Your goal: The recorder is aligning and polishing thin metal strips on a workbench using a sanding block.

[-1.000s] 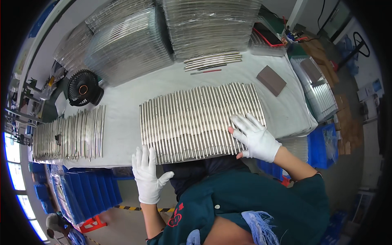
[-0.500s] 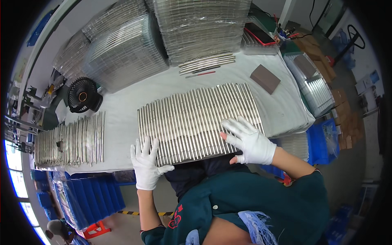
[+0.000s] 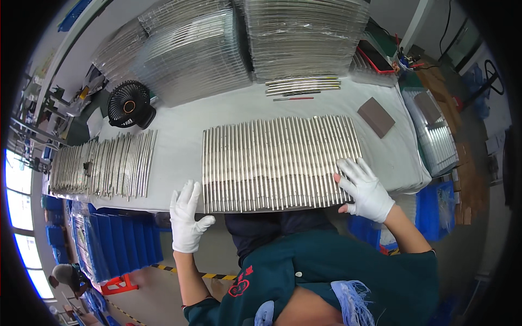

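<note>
A wide row of slim silvery metal rods (image 3: 277,163) lies side by side on the white-covered table in front of me. At its lower left corner my left hand (image 3: 187,220), in a white glove, is open with the thumb out; a narrow gap seems to part it from the rods. My right hand (image 3: 368,191), gloved with thumb and one fingertip bare, rests open at the row's right edge. Its fingers lie along the outermost rods, gripping none. A second batch of rods (image 3: 122,165) lies at the left end of the table, beyond reach of both hands.
Stacked clear plastic trays (image 3: 307,41) rise along the back. Before them lie a few loose rods (image 3: 302,84) and a thin red-and-dark tool (image 3: 293,99). A black fan (image 3: 129,105) stands back left, a grey-brown block (image 3: 376,117) at right. Blue bins (image 3: 122,242) sit below the table.
My right hand has slid from on top of the rods to their right edge. My left hand has drawn slightly away from the left corner. The whole view has shifted.
</note>
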Tool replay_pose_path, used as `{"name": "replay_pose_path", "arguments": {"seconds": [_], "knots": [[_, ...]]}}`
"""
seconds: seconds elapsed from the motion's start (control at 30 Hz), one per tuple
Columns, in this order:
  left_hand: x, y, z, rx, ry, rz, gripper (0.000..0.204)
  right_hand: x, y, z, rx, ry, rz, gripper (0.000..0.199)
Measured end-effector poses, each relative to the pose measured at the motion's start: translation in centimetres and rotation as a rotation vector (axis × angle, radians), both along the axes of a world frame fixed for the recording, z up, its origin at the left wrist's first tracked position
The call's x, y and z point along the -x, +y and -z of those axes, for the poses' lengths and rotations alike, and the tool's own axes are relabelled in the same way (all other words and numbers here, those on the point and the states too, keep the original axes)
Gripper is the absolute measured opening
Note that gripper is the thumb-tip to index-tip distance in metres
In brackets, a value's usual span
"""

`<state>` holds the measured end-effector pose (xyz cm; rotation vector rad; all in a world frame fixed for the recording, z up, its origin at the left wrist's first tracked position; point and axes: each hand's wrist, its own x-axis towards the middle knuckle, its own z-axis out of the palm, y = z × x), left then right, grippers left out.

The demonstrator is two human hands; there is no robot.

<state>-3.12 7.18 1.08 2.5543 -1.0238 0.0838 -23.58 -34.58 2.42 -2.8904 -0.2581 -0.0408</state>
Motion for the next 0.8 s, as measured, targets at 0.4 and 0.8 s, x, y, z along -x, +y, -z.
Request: {"name": "replay_pose_path", "arguments": {"seconds": [0.4,0.8], "knots": [[1.7,4.1,-0.8,-0.026,-0.08,-0.159,0.08,-1.5,0.7,-0.7,-0.095,-0.151,-0.056,0.077],[-10.1,-7.1,0.7,0.029,-0.216,0.206,0.038,-14.8,4.3,1.5,-0.054,-0.104,-0.357,0.061]]}}
